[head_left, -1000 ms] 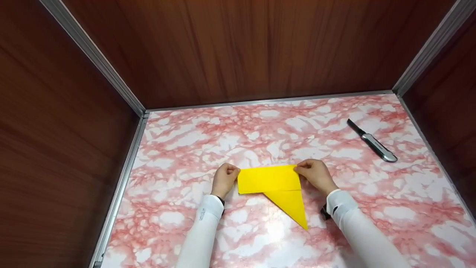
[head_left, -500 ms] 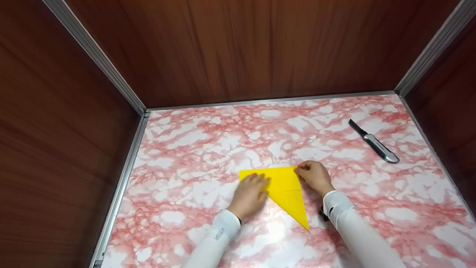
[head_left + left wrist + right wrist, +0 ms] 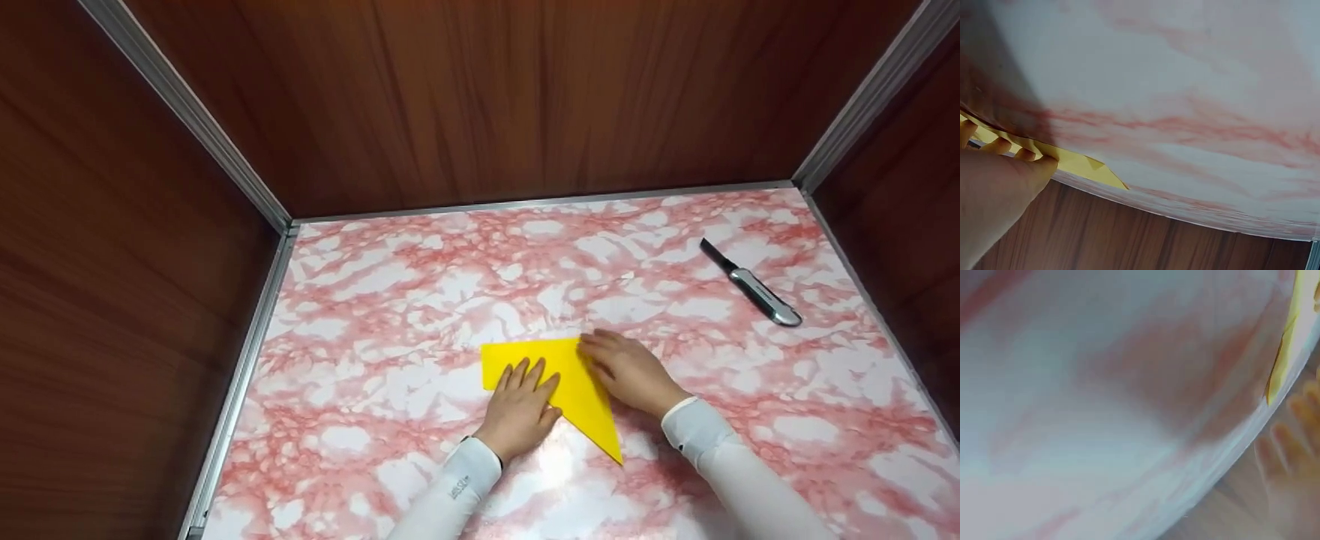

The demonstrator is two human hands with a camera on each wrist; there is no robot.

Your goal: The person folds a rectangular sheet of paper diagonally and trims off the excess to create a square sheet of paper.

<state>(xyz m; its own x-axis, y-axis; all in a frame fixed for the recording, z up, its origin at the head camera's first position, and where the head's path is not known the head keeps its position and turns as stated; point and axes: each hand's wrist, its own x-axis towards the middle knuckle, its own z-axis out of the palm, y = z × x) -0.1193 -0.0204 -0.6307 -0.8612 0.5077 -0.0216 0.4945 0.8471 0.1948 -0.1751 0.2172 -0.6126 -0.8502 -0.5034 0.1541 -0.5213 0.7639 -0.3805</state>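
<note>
A folded sheet of yellow paper (image 3: 585, 397) lies on the table, with a straight top edge and a long point toward the person. My left hand (image 3: 521, 412) rests on its left part, fingers spread and straight. In the left wrist view, the fingertips of this left hand (image 3: 999, 174) press along the yellow paper (image 3: 1081, 166). At the paper's upper right corner, my right hand (image 3: 630, 371) touches the paper with its fingers extended together. The right wrist view is blurred; it has the right hand's fingers (image 3: 1297, 433) near a strip of the yellow paper (image 3: 1283, 360).
A utility knife (image 3: 754, 289) with a grey and black handle lies at the right of the red and white marbled table (image 3: 375, 300), its dark blade pointing away. Brown wood-look panels (image 3: 487, 105) with metal edging stand at the back and both sides.
My left hand has let go of the paper's left corner and moved right and nearer, onto the paper. The right hand has opened from its corner pinch and shifted slightly left.
</note>
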